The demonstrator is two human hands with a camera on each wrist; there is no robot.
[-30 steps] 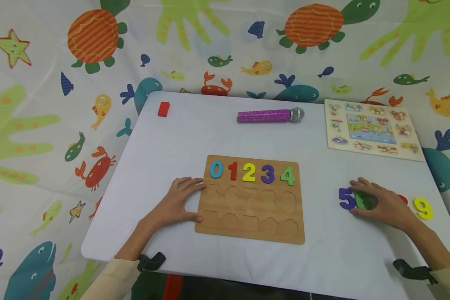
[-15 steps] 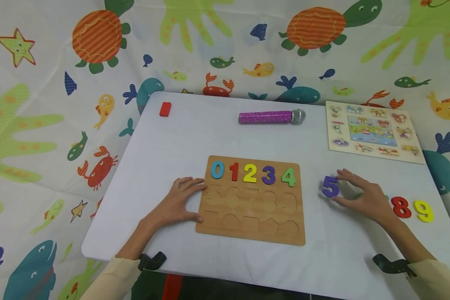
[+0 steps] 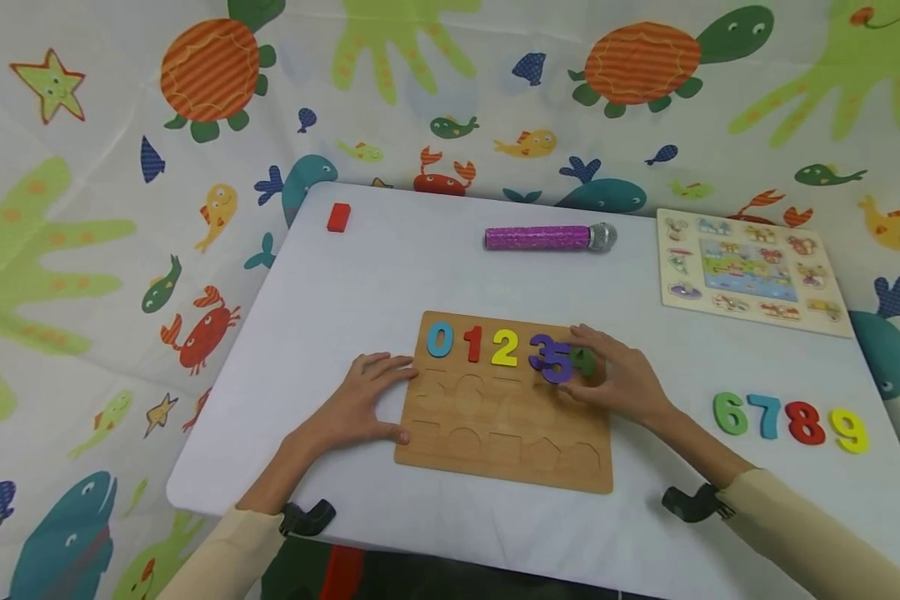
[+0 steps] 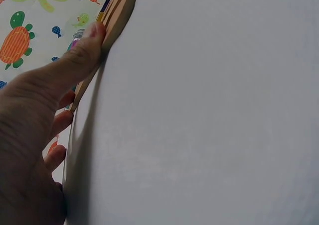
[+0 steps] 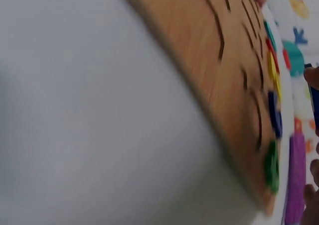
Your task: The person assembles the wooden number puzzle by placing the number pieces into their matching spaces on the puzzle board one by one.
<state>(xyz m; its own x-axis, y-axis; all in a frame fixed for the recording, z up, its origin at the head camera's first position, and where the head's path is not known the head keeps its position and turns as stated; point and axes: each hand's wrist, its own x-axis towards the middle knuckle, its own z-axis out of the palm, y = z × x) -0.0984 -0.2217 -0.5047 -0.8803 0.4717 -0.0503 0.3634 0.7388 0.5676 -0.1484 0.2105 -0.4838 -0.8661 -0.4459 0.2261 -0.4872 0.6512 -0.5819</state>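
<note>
A purple number 5 [image 3: 558,367] is pinched between the fingertips and thumb of my right hand [image 3: 624,375], over the upper right part of a wooden number board [image 3: 457,429]. The 5 overlaps the purple 3 [image 3: 537,346] in the head view, and the hand partly hides the green 4 [image 3: 583,361]. The blue 0 [image 3: 439,340], red 1 [image 3: 473,343] and yellow 2 [image 3: 505,348] sit in the top row. Two lower rows show bare outlines. My left hand [image 3: 363,400] touches the board's left edge with spread fingers and thumb [image 4: 82,56].
At the right lie loose numbers: green 6 [image 3: 731,414], blue 7 [image 3: 765,415], red 8 [image 3: 805,423] and yellow 9 [image 3: 849,431]. A picture puzzle [image 3: 675,292], a purple microphone [image 3: 537,238] and a red block [image 3: 339,217] lie toward the back of the white table [image 3: 292,292].
My right hand has taken the purple 5 from beside the green 6 and carried it left over the board. The left hand stays at the board's edge.
</note>
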